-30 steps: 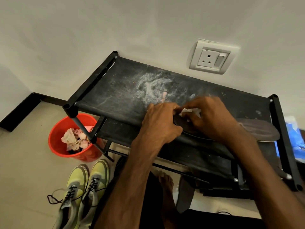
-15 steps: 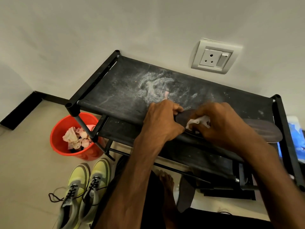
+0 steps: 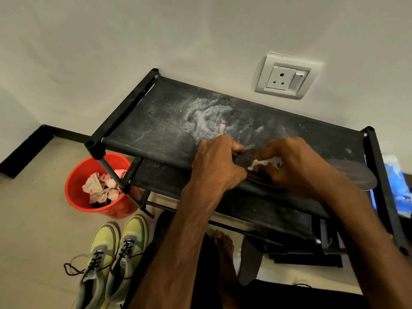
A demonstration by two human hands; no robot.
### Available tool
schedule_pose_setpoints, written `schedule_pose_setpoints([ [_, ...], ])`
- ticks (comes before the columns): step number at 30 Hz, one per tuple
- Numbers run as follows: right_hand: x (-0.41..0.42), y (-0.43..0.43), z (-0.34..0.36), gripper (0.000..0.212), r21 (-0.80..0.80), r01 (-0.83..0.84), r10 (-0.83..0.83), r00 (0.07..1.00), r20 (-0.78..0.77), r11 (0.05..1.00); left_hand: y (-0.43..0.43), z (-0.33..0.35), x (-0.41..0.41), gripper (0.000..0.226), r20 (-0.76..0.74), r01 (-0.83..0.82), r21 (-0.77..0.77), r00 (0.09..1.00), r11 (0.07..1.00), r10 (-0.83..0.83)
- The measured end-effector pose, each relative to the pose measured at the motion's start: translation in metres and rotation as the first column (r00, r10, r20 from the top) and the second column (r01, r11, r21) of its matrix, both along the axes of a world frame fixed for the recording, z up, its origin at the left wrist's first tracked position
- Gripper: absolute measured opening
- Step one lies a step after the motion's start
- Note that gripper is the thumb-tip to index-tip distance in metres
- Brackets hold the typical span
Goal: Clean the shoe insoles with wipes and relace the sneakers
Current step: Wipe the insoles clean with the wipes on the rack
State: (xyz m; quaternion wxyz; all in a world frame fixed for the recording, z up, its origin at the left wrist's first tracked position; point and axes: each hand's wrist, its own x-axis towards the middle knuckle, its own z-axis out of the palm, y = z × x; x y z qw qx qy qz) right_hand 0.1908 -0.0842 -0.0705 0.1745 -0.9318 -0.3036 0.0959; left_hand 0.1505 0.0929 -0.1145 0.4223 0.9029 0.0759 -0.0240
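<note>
Your left hand (image 3: 217, 166) grips one end of the insole (image 3: 352, 175), which lies along the rack's (image 3: 156, 121) top shelf. Your right hand (image 3: 296, 166) pinches a wipe (image 3: 264, 163) against it. This looks like the cleaning step. Next, work the wipe toward the free end with steady pressure.

Insole (image 3: 347, 175): middle hidden beneath right hand (image 3: 296, 166);
Wipe (image 3: 265, 162): mostly covered by that hand;
Sneakers (image 3: 111, 259): heels cut off at bottom edge
</note>
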Motion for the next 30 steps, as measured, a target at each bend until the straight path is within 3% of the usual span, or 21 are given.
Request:
schedule_pose_setpoints([
  [4,-0.008,-0.010,0.007,0.024,-0.082,-0.013,0.007,0.998,-0.068,0.997,0.002,0.004,-0.001,0.057,0.006,-0.005,-0.017,1.000,1.000,0.005],
  [14,0.009,0.024,-0.025,0.018,0.044,0.129,-0.136,0.953,0.270,0.991,0.002,0.006,0.001,0.060,-0.061,0.012,0.008,0.998,1.000,-0.011],
  [17,0.009,0.019,-0.023,0.019,0.007,0.089,-0.088,0.968,0.236,0.996,0.001,0.006,0.001,0.061,-0.084,-0.011,-0.009,0.996,1.000,0.010],
  [24,-0.009,-0.008,0.002,0.027,-0.090,0.000,-0.003,0.999,-0.033,0.996,-0.001,0.007,-0.002,0.057,-0.054,-0.033,-0.034,0.998,0.999,0.031],
  [27,-0.011,-0.011,0.004,0.023,-0.107,0.002,-0.007,0.999,-0.048,0.994,-0.001,0.009,-0.002,0.057,-0.056,-0.037,-0.045,0.998,0.998,0.035],
  [30,-0.007,-0.004,-0.005,0.018,-0.063,0.058,-0.055,0.998,0.044,0.996,-0.001,0.010,-0.003,0.059,-0.067,-0.026,-0.046,0.998,0.999,0.023],
])
